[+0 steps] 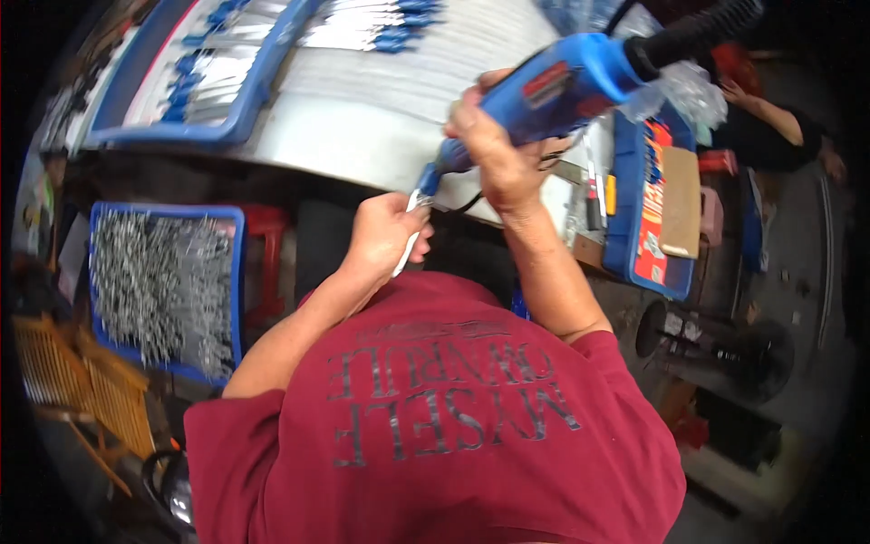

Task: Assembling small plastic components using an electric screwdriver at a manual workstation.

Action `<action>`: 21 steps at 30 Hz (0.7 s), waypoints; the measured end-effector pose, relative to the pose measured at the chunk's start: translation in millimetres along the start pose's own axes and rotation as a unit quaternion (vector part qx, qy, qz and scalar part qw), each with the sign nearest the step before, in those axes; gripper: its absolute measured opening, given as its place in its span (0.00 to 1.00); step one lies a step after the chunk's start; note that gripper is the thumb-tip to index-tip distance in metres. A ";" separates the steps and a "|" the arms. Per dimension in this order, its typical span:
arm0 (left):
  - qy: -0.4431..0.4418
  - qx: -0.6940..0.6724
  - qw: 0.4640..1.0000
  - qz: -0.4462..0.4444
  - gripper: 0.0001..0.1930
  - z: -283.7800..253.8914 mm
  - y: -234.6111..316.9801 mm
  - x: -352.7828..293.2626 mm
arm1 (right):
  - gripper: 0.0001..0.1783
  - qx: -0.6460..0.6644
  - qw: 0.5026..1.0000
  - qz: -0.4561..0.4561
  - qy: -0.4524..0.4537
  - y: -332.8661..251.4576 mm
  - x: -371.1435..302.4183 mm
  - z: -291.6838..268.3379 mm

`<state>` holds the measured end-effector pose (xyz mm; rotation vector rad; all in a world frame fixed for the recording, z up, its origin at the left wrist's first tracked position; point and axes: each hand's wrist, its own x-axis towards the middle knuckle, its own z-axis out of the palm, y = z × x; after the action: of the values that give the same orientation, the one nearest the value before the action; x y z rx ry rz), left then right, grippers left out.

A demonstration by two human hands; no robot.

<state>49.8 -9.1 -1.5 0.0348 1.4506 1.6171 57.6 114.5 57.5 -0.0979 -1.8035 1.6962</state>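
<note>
My right hand (500, 154) is wrapped round a blue corded electric screwdriver (566, 83), a thick black cord leaving its far end. Its narrow nose slants down and left to the piece in my left hand (382, 231). That hand is closed, pinching a slim white piece (407, 251) with a metal part at its upper end. The screwdriver's nose meets or nearly meets this end; exact contact is blurred. Both hands are just in front of the near edge of the white worktable (313, 136).
Slim silver pieces with blue ends fill a blue tray (195, 134) at far left; more lie on the table. A blue crate (237, 299) of small metal parts stands lower left, beside a red stool (267, 245). Rightward are a blue bin (625, 218) and another person's arm (770, 118).
</note>
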 end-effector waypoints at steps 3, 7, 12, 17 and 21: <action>-0.003 -0.005 1.000 -0.011 0.06 -2.5 2.1 -0.4 | 0.17 -0.016 0.998 -0.053 0.020 -5.4 0.9 -3.9; -0.027 0.075 0.997 0.011 0.06 -8.6 6.6 -5.6 | 0.18 0.010 0.995 -0.042 0.086 -16.5 -2.7 -17.7; -0.037 0.132 0.989 0.048 0.07 -26.5 30.2 -15.1 | 0.18 0.118 0.978 -0.004 0.170 -22.5 -8.7 -32.6; -0.006 0.110 0.980 0.167 0.06 -44.0 62.9 -17.9 | 0.18 0.160 0.969 0.015 0.189 -23.9 -9.5 -34.1; 0.042 0.136 0.961 0.239 0.07 -53.5 91.6 -13.3 | 0.18 0.161 0.967 0.021 0.194 -23.0 -10.3 -39.6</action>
<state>-27.8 -46.3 61.9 0.5153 1.8214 1.7952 93.8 140.2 72.4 -0.3076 -1.2339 1.8288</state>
